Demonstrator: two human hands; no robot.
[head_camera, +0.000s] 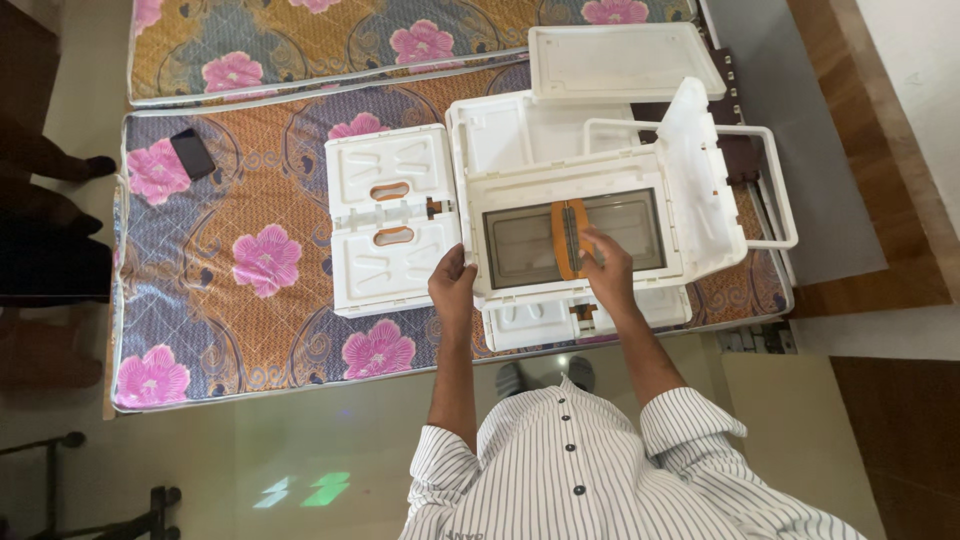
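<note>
Fingers of my left hand (452, 285) curl around the left edge of the white plastic box (570, 235) and grip it. Far to the left, I see a black phone (192, 153) lying on the flowery mattress (240, 260). Closer in, a white folded panel (392, 220) with two orange slots lies flat just beside the box. My left hand sits between that panel and the box. The box rests on the mattress in front of me, and it has a dark window in its middle. An orange strap (568, 238) runs across that window. My right hand (608, 272) rests on the window, and its fingers pinch the strap. A white lid (620, 60) lies behind the box. A white flap (700, 180) stands up at the box's right side.
</note>
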